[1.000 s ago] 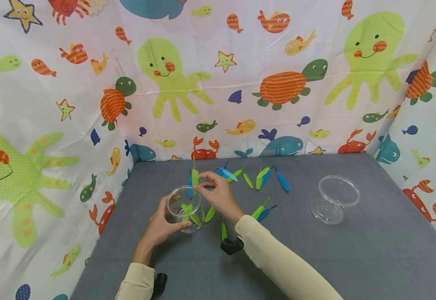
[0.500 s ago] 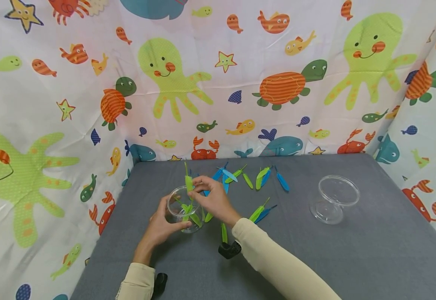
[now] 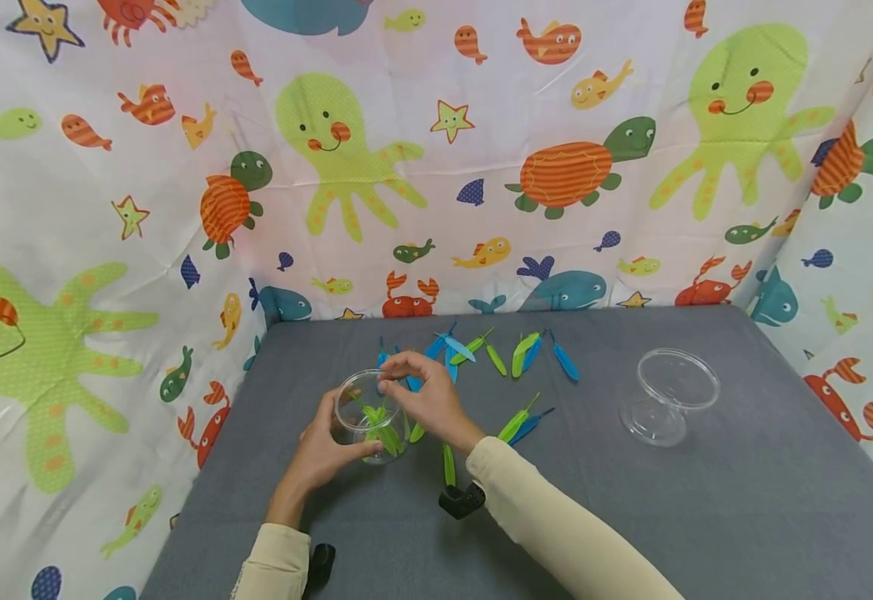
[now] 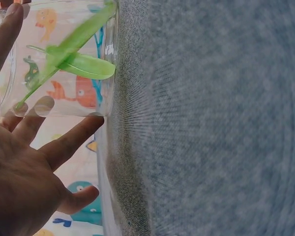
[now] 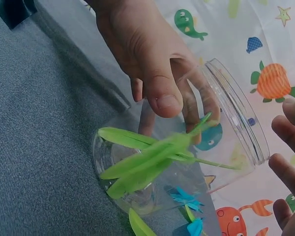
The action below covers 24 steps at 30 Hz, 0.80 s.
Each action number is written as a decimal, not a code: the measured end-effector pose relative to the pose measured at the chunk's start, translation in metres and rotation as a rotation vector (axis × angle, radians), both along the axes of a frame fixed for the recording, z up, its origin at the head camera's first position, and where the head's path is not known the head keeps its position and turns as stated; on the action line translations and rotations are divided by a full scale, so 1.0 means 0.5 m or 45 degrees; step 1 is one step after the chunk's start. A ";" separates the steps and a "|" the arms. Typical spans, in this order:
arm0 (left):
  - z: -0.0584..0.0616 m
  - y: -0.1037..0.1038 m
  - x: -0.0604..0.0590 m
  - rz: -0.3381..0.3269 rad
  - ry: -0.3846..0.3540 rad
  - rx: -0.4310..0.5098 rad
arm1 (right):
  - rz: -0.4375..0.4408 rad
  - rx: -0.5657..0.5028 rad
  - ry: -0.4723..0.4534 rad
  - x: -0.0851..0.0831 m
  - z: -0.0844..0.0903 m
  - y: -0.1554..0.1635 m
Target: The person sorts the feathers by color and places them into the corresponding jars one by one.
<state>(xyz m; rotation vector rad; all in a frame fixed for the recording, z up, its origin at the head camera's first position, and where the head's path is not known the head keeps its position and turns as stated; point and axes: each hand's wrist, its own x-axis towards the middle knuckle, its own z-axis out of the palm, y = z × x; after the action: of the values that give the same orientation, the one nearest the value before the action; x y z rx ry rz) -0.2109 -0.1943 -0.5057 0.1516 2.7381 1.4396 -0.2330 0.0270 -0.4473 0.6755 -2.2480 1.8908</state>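
Left hand (image 3: 321, 450) grips unlabelled clear cup (image 3: 367, 414) of green feathers (image 3: 378, 422).

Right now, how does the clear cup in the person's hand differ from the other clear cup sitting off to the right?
The held cup has green feathers inside; the far cup looks empty. The left hand grips the held cup, with the right hand just above its rim; no hand touches the far cup. Loose feathers lie close around the held cup; the far cup stands apart from them. Both are clear plastic and upright on the grey table.
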 end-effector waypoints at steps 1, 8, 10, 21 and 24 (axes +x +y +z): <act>0.000 0.000 0.000 0.000 0.001 0.000 | -0.002 -0.008 -0.002 0.000 0.001 0.001; -0.002 -0.001 -0.003 0.009 0.003 -0.002 | -0.043 -0.012 -0.027 -0.004 0.003 0.013; -0.001 -0.002 -0.004 0.009 0.006 -0.002 | -0.064 -0.019 -0.016 -0.007 0.001 0.015; 0.002 0.000 0.001 -0.007 0.017 0.019 | -0.232 0.030 -0.037 -0.019 -0.046 0.043; 0.001 0.000 0.001 -0.005 0.019 0.020 | -0.255 0.036 -0.060 -0.021 -0.061 0.051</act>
<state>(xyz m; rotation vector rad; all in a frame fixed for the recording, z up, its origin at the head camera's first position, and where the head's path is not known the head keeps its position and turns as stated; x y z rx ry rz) -0.2102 -0.1942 -0.5053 0.1686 2.7373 1.4655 -0.2435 0.0523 -0.4779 0.3951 -2.2785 1.8007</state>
